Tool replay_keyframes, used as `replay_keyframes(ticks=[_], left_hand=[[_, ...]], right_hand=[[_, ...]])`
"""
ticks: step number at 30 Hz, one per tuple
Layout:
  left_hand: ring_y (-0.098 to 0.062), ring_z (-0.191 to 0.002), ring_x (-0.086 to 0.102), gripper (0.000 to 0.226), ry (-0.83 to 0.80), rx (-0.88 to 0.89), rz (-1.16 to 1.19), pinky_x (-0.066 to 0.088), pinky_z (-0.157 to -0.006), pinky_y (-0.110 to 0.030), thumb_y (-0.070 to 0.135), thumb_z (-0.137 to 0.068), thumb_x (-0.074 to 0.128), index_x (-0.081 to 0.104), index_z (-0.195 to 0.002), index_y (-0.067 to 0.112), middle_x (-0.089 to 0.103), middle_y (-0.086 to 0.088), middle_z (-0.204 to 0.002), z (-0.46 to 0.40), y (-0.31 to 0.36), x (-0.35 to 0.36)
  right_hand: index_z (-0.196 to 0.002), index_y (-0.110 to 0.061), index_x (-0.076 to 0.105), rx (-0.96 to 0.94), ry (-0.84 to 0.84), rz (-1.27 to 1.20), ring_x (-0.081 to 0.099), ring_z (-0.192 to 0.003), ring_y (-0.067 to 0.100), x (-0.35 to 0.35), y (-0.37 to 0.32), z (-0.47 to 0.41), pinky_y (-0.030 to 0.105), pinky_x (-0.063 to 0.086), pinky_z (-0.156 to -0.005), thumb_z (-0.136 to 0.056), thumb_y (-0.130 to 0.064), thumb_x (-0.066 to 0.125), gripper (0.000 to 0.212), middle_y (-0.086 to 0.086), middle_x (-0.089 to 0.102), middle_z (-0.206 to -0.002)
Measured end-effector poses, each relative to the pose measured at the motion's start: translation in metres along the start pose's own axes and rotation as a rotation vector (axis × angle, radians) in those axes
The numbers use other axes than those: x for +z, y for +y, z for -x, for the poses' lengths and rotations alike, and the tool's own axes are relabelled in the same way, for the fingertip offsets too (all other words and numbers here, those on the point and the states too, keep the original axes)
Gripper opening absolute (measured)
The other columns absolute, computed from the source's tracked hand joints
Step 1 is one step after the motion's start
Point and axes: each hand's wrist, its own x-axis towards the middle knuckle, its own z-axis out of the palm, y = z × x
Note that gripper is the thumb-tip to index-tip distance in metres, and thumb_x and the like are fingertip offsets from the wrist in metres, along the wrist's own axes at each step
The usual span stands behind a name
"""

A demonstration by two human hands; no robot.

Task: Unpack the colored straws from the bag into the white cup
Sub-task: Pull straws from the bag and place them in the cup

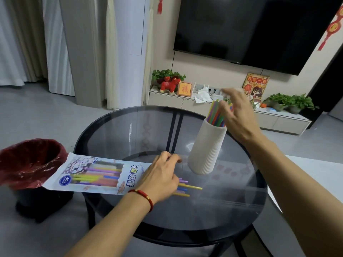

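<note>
Nearest, the left hand [159, 177] lies over the mouth of the bag [96, 175] at the left edge of the glass counter [130, 130], its fingers [172, 158] curled down onto the opening. About five loose straws [187, 187] poke out to its right; several more remain inside the one bag. They look light, thin and easily kinked, best pinched mid-length as a small bunch. Farther right stands the single white cup [207, 147], tilted, holding a dozen or so straws. The right hand [235, 112] is at their tops, fingers spread and blurred; what it holds I cannot tell.
</note>
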Motion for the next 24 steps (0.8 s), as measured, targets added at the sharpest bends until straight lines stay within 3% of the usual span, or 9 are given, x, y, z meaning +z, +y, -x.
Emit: replay_keyframes(ticks=[3, 7, 11, 13, 15, 17, 19, 21, 24], left_hand=[[-0.017, -0.12, 0.043, 0.05, -0.035, 0.013, -0.071, 0.044, -0.096, -0.032, 0.025, -0.088, 0.057, 0.046, -0.136, 0.028, 0.044, 0.003, -0.13, -0.002, -0.004, -0.005], [-0.024, -0.135, 0.032, 0.078, -0.232, -0.034, -0.296, 0.036, -0.111, -0.044, 0.053, -0.081, 0.06, 0.032, -0.149, 0.027, 0.038, -0.001, -0.144, -0.001, -0.013, -0.01], [-0.027, -0.148, 0.014, 0.099, -0.369, -0.019, -0.469, 0.004, -0.12, -0.064, 0.064, -0.072, 0.063, 0.02, -0.154, 0.029, 0.024, -0.004, -0.157, 0.005, -0.025, -0.006], [-0.027, -0.151, 0.003, 0.11, -0.41, -0.055, -0.484, -0.006, -0.117, -0.068, 0.07, -0.066, 0.063, 0.011, -0.155, 0.032, 0.014, -0.002, -0.16, 0.006, -0.032, -0.006], [-0.028, -0.153, -0.006, 0.117, -0.443, -0.102, -0.517, -0.01, -0.114, -0.07, 0.079, -0.062, 0.06, 0.002, -0.156, 0.036, 0.004, -0.002, -0.165, 0.007, -0.037, -0.006], [-0.027, -0.153, -0.011, 0.118, -0.471, -0.147, -0.518, -0.012, -0.112, -0.071, 0.087, -0.062, 0.053, -0.003, -0.155, 0.04, -0.003, 0.0, -0.168, 0.006, -0.04, -0.004], [-0.025, -0.153, -0.01, 0.113, -0.469, -0.156, -0.507, -0.013, -0.111, -0.072, 0.091, -0.065, 0.046, -0.002, -0.155, 0.042, -0.002, 0.003, -0.168, 0.006, -0.041, -0.001], [-0.026, -0.153, -0.005, 0.106, -0.454, -0.147, -0.502, -0.011, -0.112, -0.072, 0.09, -0.069, 0.043, 0.002, -0.155, 0.043, 0.005, 0.003, -0.166, 0.005, -0.039, 0.002], [-0.027, -0.152, 0.001, 0.093, -0.447, -0.152, -0.5, -0.007, -0.113, -0.073, 0.086, -0.076, 0.042, 0.009, -0.153, 0.045, 0.014, 0.001, -0.162, 0.004, -0.037, 0.006]], right_hand=[[-0.155, -0.009, 0.042, -0.049, -0.151, 0.05, 0.042, -0.145, 0.03, 0.008, 0.004, 0.011, 0.045, 0.032, -0.118, -0.109, -0.028, 0.046, 0.05, 0.015, 0.046, -0.159], [-0.151, -0.007, 0.048, -0.091, 0.09, 0.033, 0.037, -0.152, 0.03, 0.007, 0.001, 0.019, 0.051, 0.028, -0.125, -0.105, -0.023, 0.047, 0.049, 0.014, 0.044, -0.163], [-0.119, -0.002, 0.066, -0.32, 0.296, 0.011, 0.061, -0.116, 0.035, 0.014, -0.006, 0.051, 0.049, 0.05, -0.099, -0.094, -0.016, 0.052, 0.032, 0.02, 0.068, -0.125], [-0.106, -0.01, 0.065, -0.356, 0.167, -0.03, 0.063, -0.093, 0.026, 0.029, -0.005, 0.08, 0.046, 0.057, -0.079, -0.093, -0.019, 0.053, 0.02, 0.01, 0.07, -0.104], [-0.105, -0.017, 0.067, -0.3, -0.132, -0.015, 0.064, -0.09, 0.02, 0.052, 0.0, 0.108, 0.043, 0.059, -0.076, -0.096, -0.028, 0.053, 0.02, 0.001, 0.07, -0.102], [-0.128, -0.022, 0.065, -0.206, -0.442, 0.04, 0.063, -0.115, 0.021, 0.08, 0.011, 0.133, 0.04, 0.054, -0.095, -0.103, -0.038, 0.051, 0.033, -0.001, 0.067, -0.127], [-0.155, -0.025, 0.042, -0.127, -0.665, 0.068, 0.046, -0.141, 0.018, 0.103, 0.017, 0.151, 0.038, 0.038, -0.114, -0.107, -0.054, 0.041, 0.056, -0.004, 0.049, -0.157], [-0.161, -0.028, 0.03, -0.171, -0.723, 0.125, 0.04, -0.142, 0.016, 0.119, 0.02, 0.163, 0.038, 0.033, -0.111, -0.103, -0.066, 0.03, 0.069, -0.008, 0.041, -0.161], [-0.148, -0.028, 0.043, -0.27, -0.669, 0.242, 0.046, -0.116, 0.019, 0.131, 0.02, 0.168, 0.036, 0.037, -0.094, -0.103, -0.065, 0.027, 0.06, -0.003, 0.048, -0.137]])
